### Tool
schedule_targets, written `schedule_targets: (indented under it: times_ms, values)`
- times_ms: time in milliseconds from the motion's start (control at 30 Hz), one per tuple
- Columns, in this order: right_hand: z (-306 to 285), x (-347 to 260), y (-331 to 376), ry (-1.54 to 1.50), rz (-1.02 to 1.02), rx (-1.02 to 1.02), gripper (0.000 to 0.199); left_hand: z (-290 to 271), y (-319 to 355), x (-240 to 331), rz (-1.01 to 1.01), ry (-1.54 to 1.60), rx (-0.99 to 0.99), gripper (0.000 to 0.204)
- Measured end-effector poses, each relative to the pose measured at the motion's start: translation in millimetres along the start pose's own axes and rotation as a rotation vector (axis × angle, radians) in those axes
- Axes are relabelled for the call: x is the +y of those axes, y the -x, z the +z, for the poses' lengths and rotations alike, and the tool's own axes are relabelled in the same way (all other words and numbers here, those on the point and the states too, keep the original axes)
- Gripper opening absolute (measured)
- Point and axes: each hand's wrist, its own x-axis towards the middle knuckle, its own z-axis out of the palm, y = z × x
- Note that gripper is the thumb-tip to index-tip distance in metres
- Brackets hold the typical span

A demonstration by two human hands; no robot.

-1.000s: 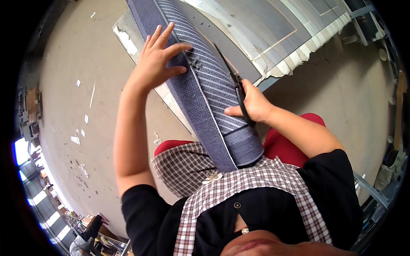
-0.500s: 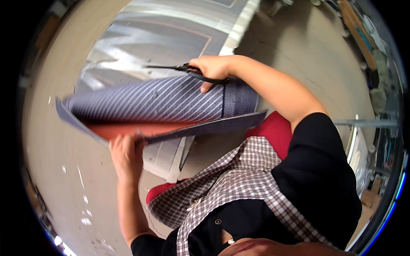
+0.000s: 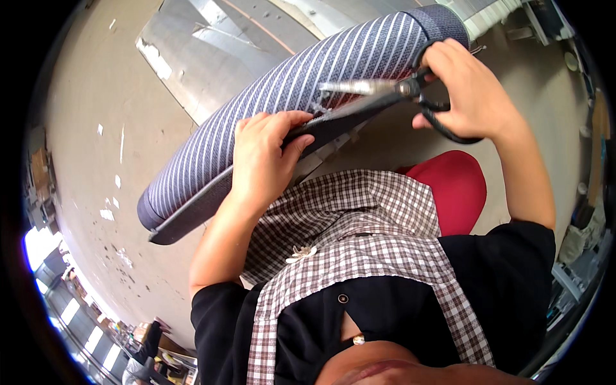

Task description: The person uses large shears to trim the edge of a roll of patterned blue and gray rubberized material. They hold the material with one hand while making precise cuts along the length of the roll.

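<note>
Left grip pinches the roll by its edge.

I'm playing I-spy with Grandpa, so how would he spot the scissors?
Find the big striped roll slanting across the upper middle. Near its upper-right end, the person's right hand holds the scissors. Black looped handles and a bright metal blade distinguish them from the woven roll.

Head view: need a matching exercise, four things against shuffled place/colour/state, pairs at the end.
1. Roll
2. Scissors
3. Left hand
4. Apron

A. Brown-and-white checks
B. Pinching the free edge of the striped thing
C. Held in the right hand
D. Blue-grey with pale stripes

Pairs: 1-D, 2-C, 3-B, 4-A
</note>
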Motion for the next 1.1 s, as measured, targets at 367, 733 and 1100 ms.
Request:
schedule_targets:
  times_ms: [367, 733, 1100]
  values:
    - [4.6, -21.3, -10.5, 0.294, -0.15, 0.021, 0.067, 9.0, 5.5, -1.3, 0.046, 0.036, 0.073, 0.023]
    - [15.2, -32.4, -22.5, 0.257, -0.236, 0.024, 0.062, -5.4, 14.0, 5.2, -0.053, 0.155, 0.03, 0.028]
    - [23.3, -28.0, -23.4, 0.227, -0.223, -0.02, 0.063, -3.5, 18.9, 3.5, -0.232, 0.385, 0.001, 0.039]
